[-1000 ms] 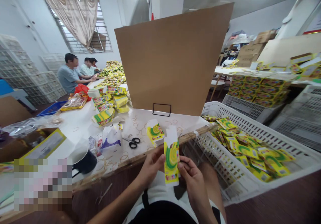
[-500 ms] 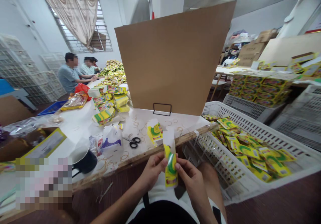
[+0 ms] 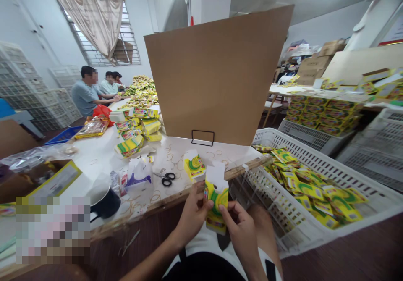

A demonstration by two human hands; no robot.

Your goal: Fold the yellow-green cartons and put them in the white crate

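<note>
Over my lap, a small yellow and green carton [image 3: 217, 201] stands upright between my two hands, its white top flap raised. My left hand [image 3: 195, 207] grips the carton's left side, thumb across the front. From the right, my right hand [image 3: 238, 218] pinches its edge between thumb and fingers. Whether anything is inside the carton cannot be seen. Just beyond, another yellow carton [image 3: 194, 166] rests at the table's edge, beside black-handled scissors [image 3: 166, 178].
A white crate [image 3: 343, 155] of yellow packets is at my right. A large cardboard sheet [image 3: 217, 79] stands on the table [image 3: 94, 161]. Left are stacked flat cartons [image 3: 129, 145], a dark mug [image 3: 107, 203] and an open box [image 3: 59, 182]. Co-workers [image 3: 86, 90] sit far left.
The carton has gone from narrow and flattened to wider, with its front turned more toward me. My left fingers have moved up its side; my right hand still pinches its edge.
</note>
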